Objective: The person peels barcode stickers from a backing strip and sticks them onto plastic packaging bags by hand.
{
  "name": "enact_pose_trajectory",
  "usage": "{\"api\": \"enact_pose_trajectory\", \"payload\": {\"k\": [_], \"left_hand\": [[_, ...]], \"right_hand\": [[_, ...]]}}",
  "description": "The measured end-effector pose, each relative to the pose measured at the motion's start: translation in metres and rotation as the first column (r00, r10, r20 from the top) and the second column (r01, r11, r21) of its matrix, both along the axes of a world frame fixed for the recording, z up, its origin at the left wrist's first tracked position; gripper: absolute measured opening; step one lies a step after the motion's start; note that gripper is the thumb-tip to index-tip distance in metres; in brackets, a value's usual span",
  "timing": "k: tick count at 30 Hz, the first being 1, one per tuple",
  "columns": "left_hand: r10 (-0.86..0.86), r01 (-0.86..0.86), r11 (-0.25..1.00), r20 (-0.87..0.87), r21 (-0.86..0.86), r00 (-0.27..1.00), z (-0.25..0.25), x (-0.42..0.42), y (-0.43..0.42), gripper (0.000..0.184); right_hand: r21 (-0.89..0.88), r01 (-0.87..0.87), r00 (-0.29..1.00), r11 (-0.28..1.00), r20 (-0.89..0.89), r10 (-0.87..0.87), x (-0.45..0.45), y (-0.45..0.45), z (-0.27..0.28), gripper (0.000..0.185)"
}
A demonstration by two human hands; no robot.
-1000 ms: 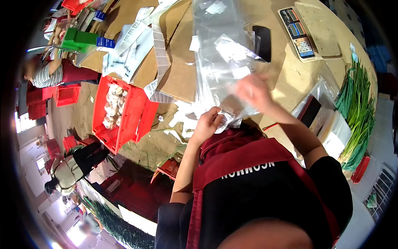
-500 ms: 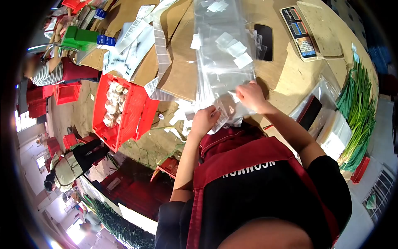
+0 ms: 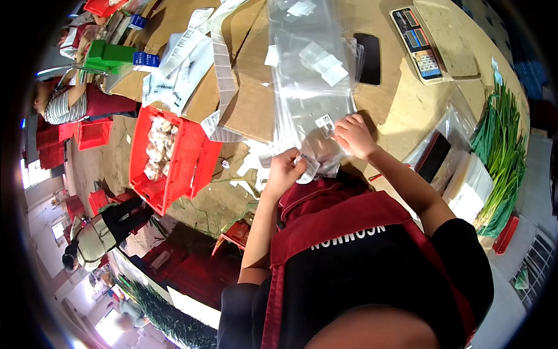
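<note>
My left hand (image 3: 285,173) is closed on a strip of printed labels (image 3: 308,168) at the near end of a stack of clear plastic bags (image 3: 314,107). My right hand (image 3: 354,136) has its fingers pinched at the edge of a white printed label (image 3: 325,125), which lies over the top bag. Whether that label is stuck down, I cannot tell. Small blank white slips (image 3: 326,65) lie farther up the bags.
Right of the bags are a phone (image 3: 368,59), a digital scale (image 3: 417,43) and green stalks (image 3: 503,154). On the left are a long label strip (image 3: 224,72) and a red crate (image 3: 168,157) with wrapped pale items. Other people (image 3: 96,235) stand farther left.
The label by my right fingers now lies flatter, its print visible. My right hand has shifted slightly; my left hand still holds the strip, which now shows less length.
</note>
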State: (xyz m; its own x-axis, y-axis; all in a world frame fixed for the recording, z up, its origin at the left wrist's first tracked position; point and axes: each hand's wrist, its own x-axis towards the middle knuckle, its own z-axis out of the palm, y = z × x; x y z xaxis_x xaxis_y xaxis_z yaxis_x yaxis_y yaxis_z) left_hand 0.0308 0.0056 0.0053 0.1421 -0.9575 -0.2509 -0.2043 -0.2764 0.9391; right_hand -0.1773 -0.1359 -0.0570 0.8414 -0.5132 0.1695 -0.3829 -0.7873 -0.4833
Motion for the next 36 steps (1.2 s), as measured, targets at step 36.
{"api": "enact_pose_trajectory", "payload": {"k": [36], "left_hand": [[0.080,-0.095,0.990,0.138,0.105,0.987,-0.006,-0.002,0.025,0.018]], "right_hand": [[0.245,-0.087,0.989,0.966,0.140,0.054,0.025,0.009,0.001,0.010]]}}
